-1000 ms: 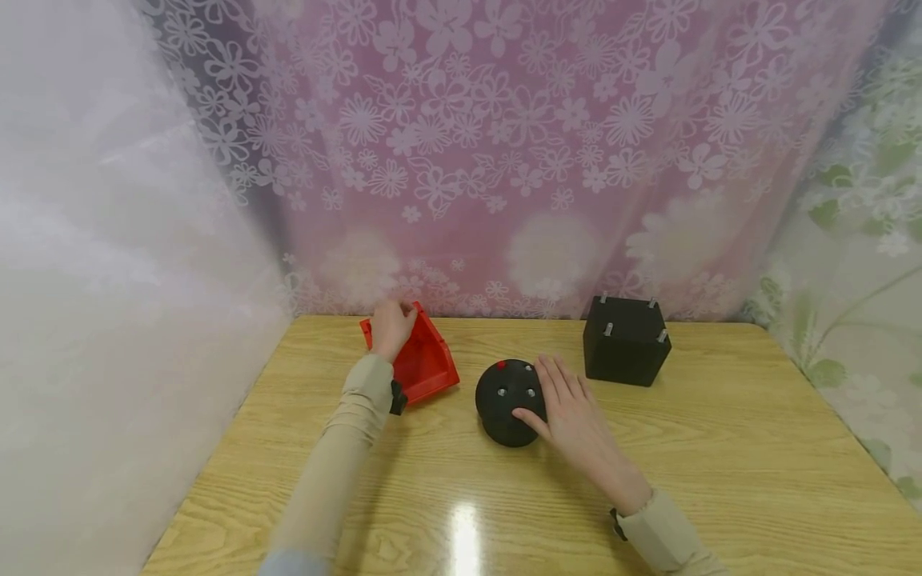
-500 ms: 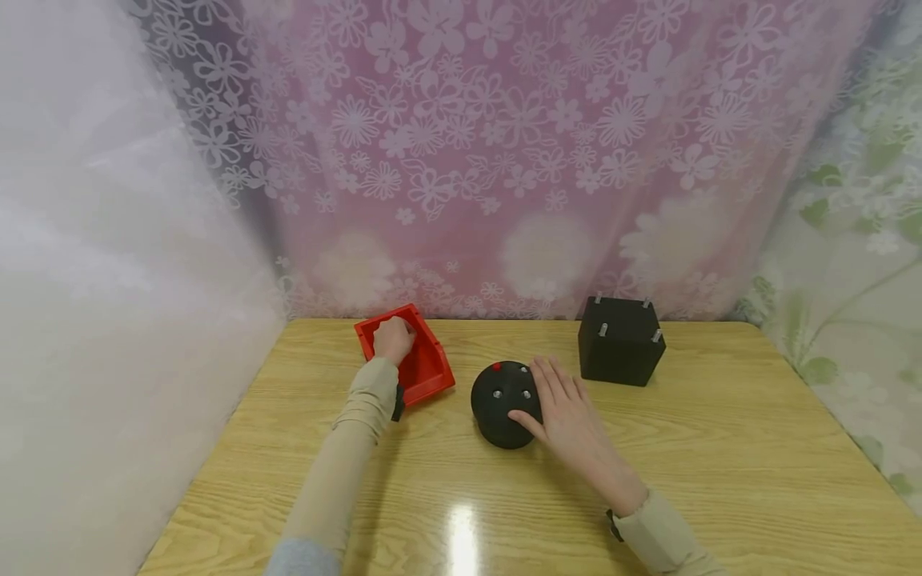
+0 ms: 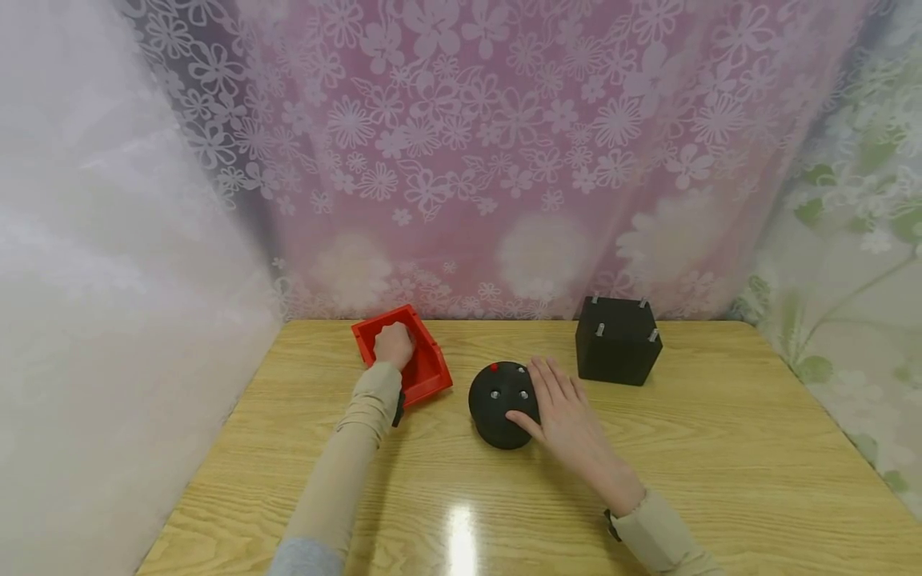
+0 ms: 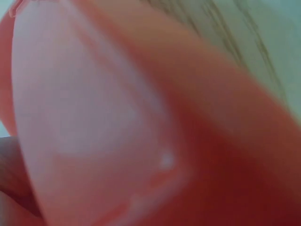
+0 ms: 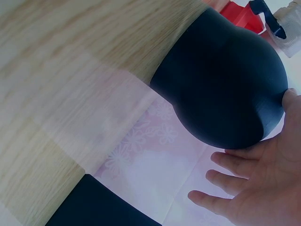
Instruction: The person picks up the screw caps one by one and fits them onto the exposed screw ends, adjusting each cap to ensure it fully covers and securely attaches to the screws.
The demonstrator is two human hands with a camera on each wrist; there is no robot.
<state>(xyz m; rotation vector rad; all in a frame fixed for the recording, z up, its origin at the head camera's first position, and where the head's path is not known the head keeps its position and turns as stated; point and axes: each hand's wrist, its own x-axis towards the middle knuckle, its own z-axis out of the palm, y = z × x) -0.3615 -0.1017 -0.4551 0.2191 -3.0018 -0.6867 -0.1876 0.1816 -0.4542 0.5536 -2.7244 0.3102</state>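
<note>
My left hand (image 3: 394, 346) reaches down into a red open-fronted bin (image 3: 430, 382) at the back left of the table. Its fingertips are hidden inside, and I cannot tell whether they hold anything. Blurred red plastic (image 4: 84, 103) fills most of the left wrist view, with a bit of finger (image 4: 14, 174) at the lower left. A round black piece (image 3: 497, 424) stands in the middle, with a red peg (image 3: 494, 367) and several silvery pegs in its top. My right hand (image 3: 572, 428) lies against its right side, fingers straight, thumb over the top edge.
A black block (image 3: 618, 352) with several silvery pegs (image 3: 600, 329) standing out of its top sits at the back right. Behind the wooden table (image 3: 403, 496) hangs a pink flowered curtain (image 3: 461, 176), close to the bin and block.
My left hand has gone from the bin's back rim down into the bin. The right hand stays against the round black piece. The head view has shifted slightly.
</note>
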